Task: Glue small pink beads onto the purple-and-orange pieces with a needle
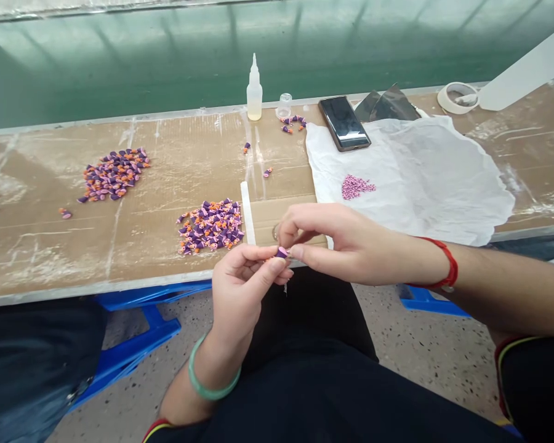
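Observation:
Between the thumb and forefinger of my left hand (242, 280) is a small purple piece (282, 253) with a pink end. My right hand (344, 243) is closed in a pinch right beside that piece. Whatever its fingertips hold is too small to make out. Left of my hands lies a heap of similar purple, pink and orange pieces (211, 226) on the cardboard-covered table (189, 147). A white strip (248, 212) stands at the heap's right side. Beyond my right hand, tiny pink bits (357, 187) are piled on a crumpled white sheet (425, 178).
A second heap of pieces (114, 175) lies farther left, with a few strays about. Along the back are a dropper bottle (254, 92), a small clear cap (284, 104), a phone (345, 123) and a tape roll (458, 98). Blue stools (138, 344) are under the table.

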Demonstrator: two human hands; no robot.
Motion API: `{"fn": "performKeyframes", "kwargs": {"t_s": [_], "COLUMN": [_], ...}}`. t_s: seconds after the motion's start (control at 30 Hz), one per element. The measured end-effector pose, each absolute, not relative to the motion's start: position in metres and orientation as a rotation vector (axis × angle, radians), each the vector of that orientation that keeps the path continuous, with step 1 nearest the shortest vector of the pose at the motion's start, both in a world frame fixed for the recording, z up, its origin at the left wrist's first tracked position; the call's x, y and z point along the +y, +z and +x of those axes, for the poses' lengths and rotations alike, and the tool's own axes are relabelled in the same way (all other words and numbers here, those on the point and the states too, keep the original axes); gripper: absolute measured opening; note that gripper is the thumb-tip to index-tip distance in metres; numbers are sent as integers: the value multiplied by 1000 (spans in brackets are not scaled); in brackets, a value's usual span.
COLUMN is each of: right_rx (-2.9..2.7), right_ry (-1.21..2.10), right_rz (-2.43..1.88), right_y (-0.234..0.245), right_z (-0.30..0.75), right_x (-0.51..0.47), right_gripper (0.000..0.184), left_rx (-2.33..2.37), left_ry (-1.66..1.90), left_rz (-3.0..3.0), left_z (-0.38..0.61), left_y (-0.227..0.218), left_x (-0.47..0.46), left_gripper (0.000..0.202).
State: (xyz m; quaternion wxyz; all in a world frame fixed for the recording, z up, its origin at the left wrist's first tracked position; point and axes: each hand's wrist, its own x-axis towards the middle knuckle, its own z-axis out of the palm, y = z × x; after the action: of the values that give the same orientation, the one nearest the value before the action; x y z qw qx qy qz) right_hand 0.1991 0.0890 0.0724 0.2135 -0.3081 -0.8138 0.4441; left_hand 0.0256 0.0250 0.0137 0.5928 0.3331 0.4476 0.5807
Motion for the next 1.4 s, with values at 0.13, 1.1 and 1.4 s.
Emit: {"fn": "performKeyframes", "kwargs": {"t_s": [0.13, 1.1, 1.4], "right_rx": [-2281, -2261, -2191], "right_ry": [1144, 1159, 1011], "right_rz": [-855, -862, -1165], "right_y": [72, 58, 47], "right_z": [202, 229, 285], "right_x": [87, 95, 107], "right_gripper": [11, 16, 30], "left_rx": [1037, 1187, 1807], "left_ry": [1381, 1179, 596], "left_rz": [840, 1235, 2096], "left_z": [28, 27, -60], "left_y": [14, 19, 33], "left_x": [21, 45, 120], "left_gripper": [24, 10, 12]}}
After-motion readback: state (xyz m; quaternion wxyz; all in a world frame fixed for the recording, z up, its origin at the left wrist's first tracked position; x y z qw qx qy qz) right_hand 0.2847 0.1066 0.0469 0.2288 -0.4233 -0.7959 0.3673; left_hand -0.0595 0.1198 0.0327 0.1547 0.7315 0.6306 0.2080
